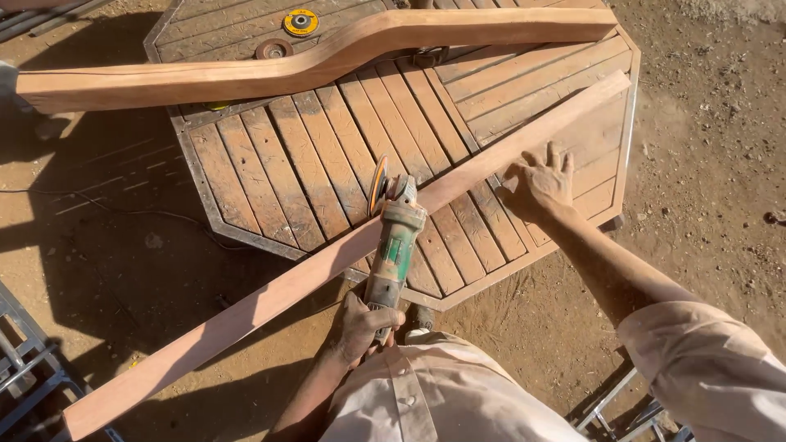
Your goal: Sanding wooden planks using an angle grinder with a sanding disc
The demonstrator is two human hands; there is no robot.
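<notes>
The long wooden plank point(327, 266) lies slantwise across the slatted wooden bench point(311, 164), its far end up at the right and its near end jutting well out over the dirt at the lower left. It is a pale reddish strip, straight-edged and smooth on its upper face. The angle grinder point(391, 245), green-bodied and worn, stands with its disc against the plank's far edge about midway along, so I'd judge the edge is being ground or trimmed. The left hand point(364, 323) is wrapped tightly around the grinder's rear handle. The right hand point(539, 182) is spread flat, fingers splayed, pressing the plank down farther to the right. Working along the edge would call for steady downward pressure and a disc kept square to the wood. Beyond, a thicker curved timber point(311, 57) lies across the far side of the bench, with a yellow spare disc point(300, 21) beside it.
</notes>
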